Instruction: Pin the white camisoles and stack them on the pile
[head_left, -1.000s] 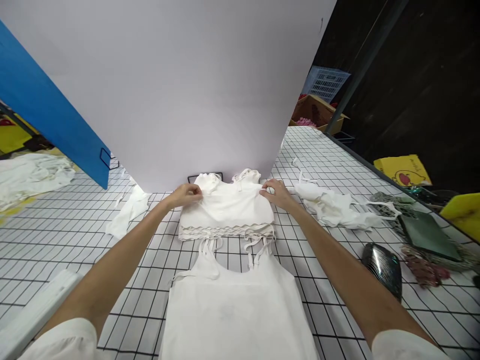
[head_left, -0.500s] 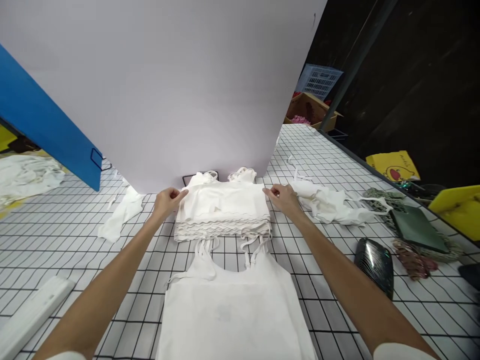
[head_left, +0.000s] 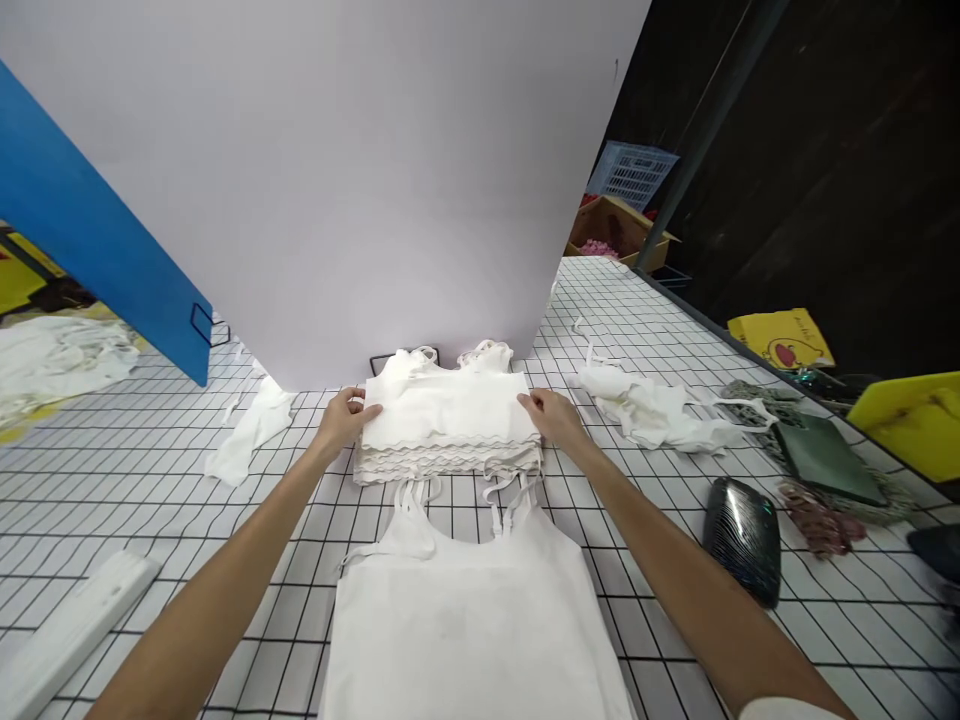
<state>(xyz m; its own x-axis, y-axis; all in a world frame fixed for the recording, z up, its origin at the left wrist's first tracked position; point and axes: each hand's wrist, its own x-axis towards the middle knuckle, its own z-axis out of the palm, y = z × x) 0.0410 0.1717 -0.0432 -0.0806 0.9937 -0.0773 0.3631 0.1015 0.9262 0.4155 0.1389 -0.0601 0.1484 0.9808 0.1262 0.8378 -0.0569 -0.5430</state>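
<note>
Squaring up a stack of folded white tops (head_left: 448,425) looks to be the step in hand: in the head view the left hand (head_left: 341,420) presses the stack's left edge with curled fingers, and the right hand (head_left: 546,415) cups its right edge, the stack sitting between them on the gridded table (head_left: 150,480). Whether either thumb pinches the top layer is hard to tell. Nearer than both hands lies a flat white camisole (head_left: 465,620), so the next move likely calls for releasing the stack and drawing back toward it.
</note>
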